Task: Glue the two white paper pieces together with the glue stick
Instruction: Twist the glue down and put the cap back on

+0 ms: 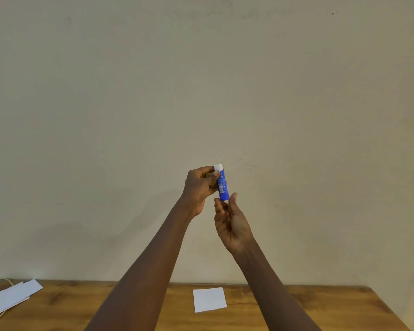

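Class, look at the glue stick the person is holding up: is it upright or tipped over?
Roughly upright. The glue stick stands almost vertical in the left hand, white end on top; the right hand is open just below its base.

Both bare forearms reach up and forward, the left hand [199, 187] with fingers curled closed at the higher level, the right hand [232, 222] just below, palm up, fingers loosely spread.

Your blue glue stick [222, 185] with white end, white paper [209, 299] below, brown wood-grain table [320, 306], beige wall [201, 80].
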`<state>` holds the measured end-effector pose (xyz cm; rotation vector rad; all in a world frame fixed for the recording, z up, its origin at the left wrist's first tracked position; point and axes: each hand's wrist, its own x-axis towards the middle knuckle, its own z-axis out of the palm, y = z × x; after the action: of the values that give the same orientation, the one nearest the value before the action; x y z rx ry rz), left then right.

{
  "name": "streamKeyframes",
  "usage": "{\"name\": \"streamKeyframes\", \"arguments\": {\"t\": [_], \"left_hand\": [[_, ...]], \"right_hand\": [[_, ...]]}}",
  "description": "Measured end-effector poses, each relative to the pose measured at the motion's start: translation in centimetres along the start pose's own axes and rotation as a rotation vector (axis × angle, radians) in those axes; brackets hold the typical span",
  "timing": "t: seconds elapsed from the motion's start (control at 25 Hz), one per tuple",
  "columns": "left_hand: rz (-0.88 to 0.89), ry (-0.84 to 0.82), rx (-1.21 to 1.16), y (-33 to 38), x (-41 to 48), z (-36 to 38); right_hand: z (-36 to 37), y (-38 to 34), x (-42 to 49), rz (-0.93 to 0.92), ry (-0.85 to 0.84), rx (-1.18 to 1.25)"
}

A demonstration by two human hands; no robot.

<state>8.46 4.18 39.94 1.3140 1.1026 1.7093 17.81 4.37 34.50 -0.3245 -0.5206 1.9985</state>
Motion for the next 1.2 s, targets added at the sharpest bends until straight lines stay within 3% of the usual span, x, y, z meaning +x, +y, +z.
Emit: {"name": "streamKeyframes", "arguments": {"t": [0.16,0.4,0.68,0.84,1.08,1.2], "left_hand": [[0.003,0.001,0.002,0.1,0.2,0.0],[0.01,0.032,0.071,-0.8,-0.2,0.2],[-0.004,0.021,0.054,-0.1,0.0,-0.1],[-0.008,0.038,0.053,-0.2,-0.2,0.0],[-0.005,0.079,0.118,-0.7,-0.5,0.4],[-0.017,0.077,0.088,-0.3,-0.4,0.2]], "right_hand": [[-0.1,0.2,0.1,-0.085,-0.009,0.082],[-0.2,0.7,0.6,-0.28,0.1,-0.145],[0.2,0.1,0.2,0.007,0.021,0.003],[0.1,0.7,0.3,-0.067,-0.002,0.134],[0.1,0.9,0.6,-0.298,0.16,-0.184],[0.1,0.4,0.1,-0.226,0.07,-0.182]]}}
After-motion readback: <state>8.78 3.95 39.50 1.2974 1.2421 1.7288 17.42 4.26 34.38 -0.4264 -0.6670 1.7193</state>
